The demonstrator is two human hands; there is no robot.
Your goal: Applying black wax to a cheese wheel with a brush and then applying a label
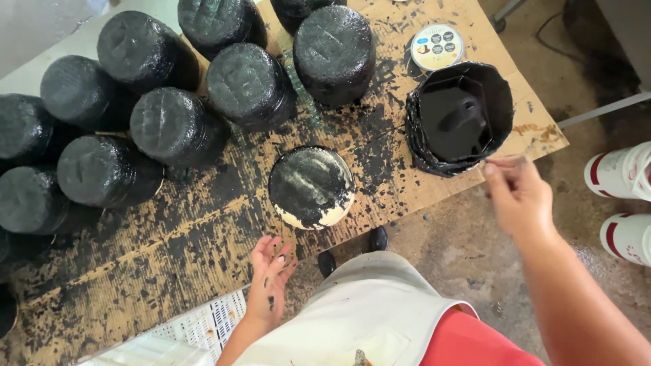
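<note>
My right hand [519, 196] hangs just beside the near rim of the black bucket [459, 118], fingers pinched together in a narrow grip; the blur keeps me from telling whether anything sits between them. The bucket stands at the right end of the tabletop [169, 271], full of black liquid with a dark tool sunk in it. A small round tin lid [437, 47] lies just behind it. My left hand [268, 281] is spread wide, palm up and smeared black, holding nothing, near the tabletop's front edge. Just beyond it stands a pale round block [312, 188], its top partly coated black and its lower side bare. Fully blackened blocks [176, 127] crowd the far left. A white slotted crate [196, 329] sits below my left wrist.
</note>
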